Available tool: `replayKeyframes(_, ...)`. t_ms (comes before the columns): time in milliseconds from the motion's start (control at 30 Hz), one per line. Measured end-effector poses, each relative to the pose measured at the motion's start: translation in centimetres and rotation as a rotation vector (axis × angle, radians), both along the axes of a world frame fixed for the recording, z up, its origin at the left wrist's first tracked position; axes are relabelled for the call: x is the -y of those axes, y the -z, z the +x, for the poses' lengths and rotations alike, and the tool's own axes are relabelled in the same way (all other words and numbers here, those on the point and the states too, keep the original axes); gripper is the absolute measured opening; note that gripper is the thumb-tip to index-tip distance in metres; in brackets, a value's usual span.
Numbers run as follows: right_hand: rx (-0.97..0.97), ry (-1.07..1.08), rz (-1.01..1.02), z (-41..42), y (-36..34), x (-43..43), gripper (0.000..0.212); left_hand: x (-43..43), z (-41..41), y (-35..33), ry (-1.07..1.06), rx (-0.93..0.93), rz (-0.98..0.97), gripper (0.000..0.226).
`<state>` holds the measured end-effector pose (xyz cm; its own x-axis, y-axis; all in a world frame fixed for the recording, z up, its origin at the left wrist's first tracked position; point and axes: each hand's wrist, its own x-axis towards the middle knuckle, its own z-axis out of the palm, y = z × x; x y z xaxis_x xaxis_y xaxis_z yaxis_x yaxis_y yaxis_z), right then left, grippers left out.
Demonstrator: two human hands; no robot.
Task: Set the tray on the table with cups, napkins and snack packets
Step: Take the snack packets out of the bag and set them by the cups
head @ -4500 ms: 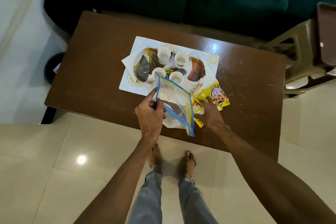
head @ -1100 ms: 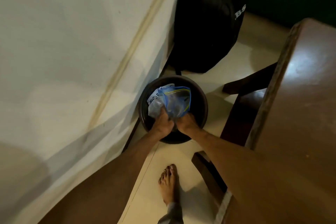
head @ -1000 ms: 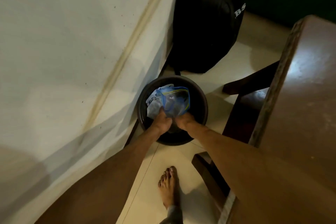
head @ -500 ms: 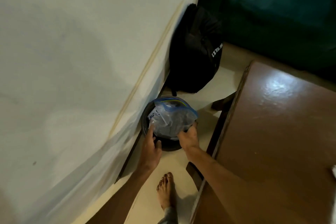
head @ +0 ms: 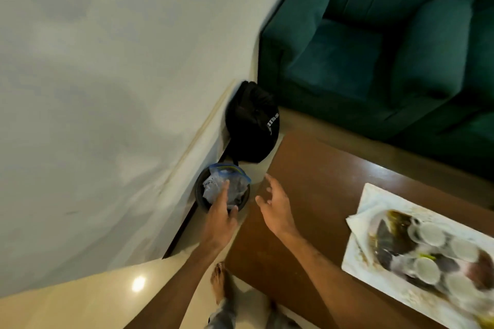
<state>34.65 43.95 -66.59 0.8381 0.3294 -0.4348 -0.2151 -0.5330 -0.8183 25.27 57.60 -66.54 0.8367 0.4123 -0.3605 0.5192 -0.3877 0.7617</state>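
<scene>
A white wall (head: 107,88) fills the left side, a teal sofa (head: 374,48) stands at the top right, and a brown wooden table (head: 320,195) sits on a cream tiled floor (head: 80,302). A black backpack (head: 251,128) leans in the corner between the wall and the sofa.

Just in front of the backpack, against the wall, is a dark round bin (head: 199,189). A crumpled clear zip bag (head: 230,171) with a blue seal is stuffed into it and rises above the rim.

The left hand (head: 220,219) is over the near side of the bin with its fingers stretched out straight and nothing in its grasp. Whether the fingertips touch the bag cannot be told. The right hand (head: 275,208) is over the table's corner, with spread, relaxed fingers and nothing in it.

The tray (head: 379,200), white with a dark patterned centre, lies on the table well to the right of both hands. It carries four white cups (head: 430,232) set close together. A white napkin (head: 355,222) pokes out from under its left edge. That part of the view is blurred. A bare foot (head: 219,283) is on the floor beside the table.
</scene>
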Motion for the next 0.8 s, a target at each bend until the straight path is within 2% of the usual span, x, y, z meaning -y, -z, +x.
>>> replayKeyframes(133, 0.161, -0.072, -0.059, -0.9, -6.5, 6.8, 0.071, 5.4, 0.1, -6.9, 0.080, 0.080, 0.064, 0.069)
replayKeyframes(367, 0.364, 0.011, -0.178, -4.1, -14.0, 19.0, 0.066, 15.0, -0.4, -15.4, 0.193, 0.208, 0.149, 0.067)
replayKeyframes(467, 0.421, 0.074, -0.213, -5.5, -16.1, 24.2, 0.062, 19.5, -0.7, -17.1, 0.247, 0.219, 0.147, 0.068)
replayKeyframes(633, 0.405, 0.193, -0.232, -7.5, -17.6, 33.5, 0.058, 28.9, -2.1, -18.6, 0.342, 0.209, 0.144, 0.066)
replayKeyframes(800, 0.410, 0.306, -0.229, -9.0, -16.2, 44.3, 0.050, 38.8, -2.4, -16.5, 0.421, 0.190, 0.110, 0.065)
